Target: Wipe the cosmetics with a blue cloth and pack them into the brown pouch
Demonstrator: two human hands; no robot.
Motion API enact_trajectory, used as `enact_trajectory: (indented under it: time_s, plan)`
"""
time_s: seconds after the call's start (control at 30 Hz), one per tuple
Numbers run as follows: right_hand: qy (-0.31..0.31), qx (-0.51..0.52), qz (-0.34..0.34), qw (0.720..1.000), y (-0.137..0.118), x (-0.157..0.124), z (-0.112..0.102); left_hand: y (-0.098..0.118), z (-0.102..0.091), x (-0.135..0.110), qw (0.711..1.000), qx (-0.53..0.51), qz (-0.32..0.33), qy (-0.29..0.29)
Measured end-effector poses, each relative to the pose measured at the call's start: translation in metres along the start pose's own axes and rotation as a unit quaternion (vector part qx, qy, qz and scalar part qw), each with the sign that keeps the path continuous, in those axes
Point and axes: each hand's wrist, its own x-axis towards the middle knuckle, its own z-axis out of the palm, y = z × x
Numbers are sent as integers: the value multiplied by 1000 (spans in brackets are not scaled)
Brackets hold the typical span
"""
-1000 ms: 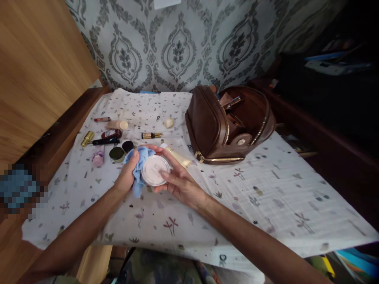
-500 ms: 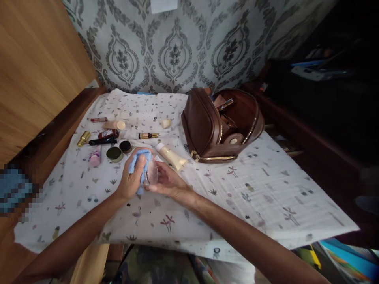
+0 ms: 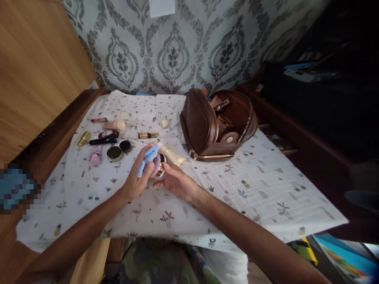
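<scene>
Left hand (image 3: pixel 136 183) pinches a blue cloth (image 3: pixel 148 157) against a copper-banded cosmetic jar (image 3: pixel 160 169) above the printed tablecloth (image 3: pixel 263 179); right hand (image 3: pixel 181 184) grips the jar's right side, probably to steady it. Farther right, a brown toiletry bag (image 3: pixel 199 123) stands unzipped, presumably for access.

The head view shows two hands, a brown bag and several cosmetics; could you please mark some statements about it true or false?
1. The left hand holds a blue cloth. True.
2. The brown bag is zipped shut. False: it is open.
3. The right hand touches the round container. True.
4. The cream tube is inside the brown bag. False: it lies outside.
5. The olive-lidded jar sits beside the black-lidded jar. True.
</scene>
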Motion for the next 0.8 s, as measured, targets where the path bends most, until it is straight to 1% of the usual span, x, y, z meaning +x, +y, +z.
enact_trajectory:
  time_s: [0.07, 0.17, 0.33, 0.4, 0.47, 0.6, 0.7, 0.8]
  plan:
    - [17, 14, -7, 1000, 0, 1, -3, -4, 2, -2, 997, 36, 63, -33]
    - [34, 48, -3, 998, -1, 2, -5, -5, 2, -3, 986, 93, 131, -52]
    - [37, 83, -7, 996, -6, 3, -7, 2, -4, 0, 955, 169, 240, -30]
    - [33, 73, -21, 997, -10, 2, -8, 8, -7, 2, 948, 182, 260, -16]
    - [25, 46, -35, 998, -15, -1, -8, 15, -8, 6, 953, 178, 244, -9]
    - [30, -32, -76, 996, -35, -16, -7, 30, -3, 19, 976, 159, 151, -13]
    - [40, -100, -119, 987, -56, -28, -10, 42, 8, 33, 988, 136, 69, -26]
    - [49, -152, -180, 971, -81, -38, -17, 56, 22, 48, 993, 106, 1, -43]
